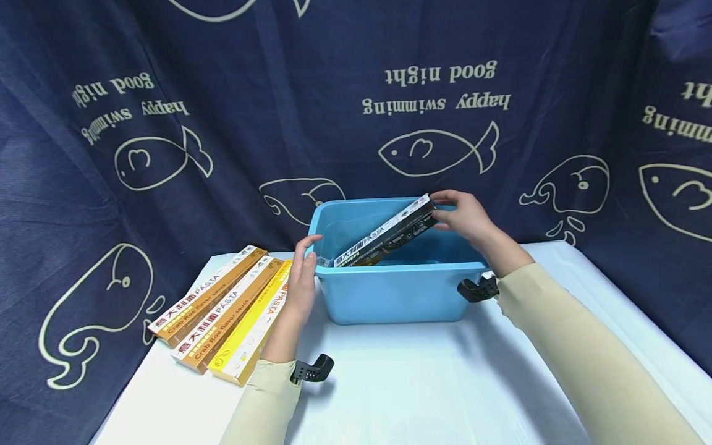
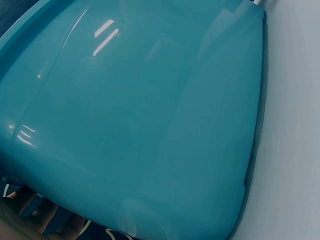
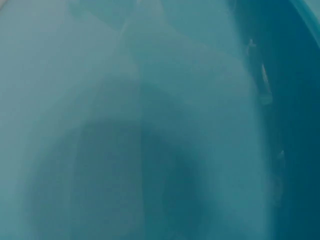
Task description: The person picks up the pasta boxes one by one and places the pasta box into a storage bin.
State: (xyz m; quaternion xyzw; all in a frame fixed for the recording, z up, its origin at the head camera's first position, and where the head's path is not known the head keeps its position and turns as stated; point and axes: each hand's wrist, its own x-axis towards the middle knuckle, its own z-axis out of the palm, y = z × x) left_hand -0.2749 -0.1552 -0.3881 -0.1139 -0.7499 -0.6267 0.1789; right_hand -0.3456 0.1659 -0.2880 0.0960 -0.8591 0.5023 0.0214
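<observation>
In the head view a black pasta box (image 1: pixel 389 238) with a white printed edge leans inside a blue plastic bin (image 1: pixel 395 296). Its lower end is at the bin's left side and its upper end is raised to the right. My right hand (image 1: pixel 464 216) pinches that upper end between thumb and fingers. At the bin's left front corner, my left hand (image 1: pixel 300 284) grips the rim. The left wrist view has the bin's wall (image 2: pixel 150 110) filling most of it, with several fingertips at the lower left. Only blurred blue plastic (image 3: pixel 150 100) shows in the right wrist view.
Left of the bin, brown-and-white crab roe pasta boxes (image 1: pixel 206 296) and a yellow pasta box (image 1: pixel 250 327) lie side by side on the white table (image 1: pixel 400 389). A dark blue curtain (image 1: pixel 311 111) printed with fish hangs close behind the bin.
</observation>
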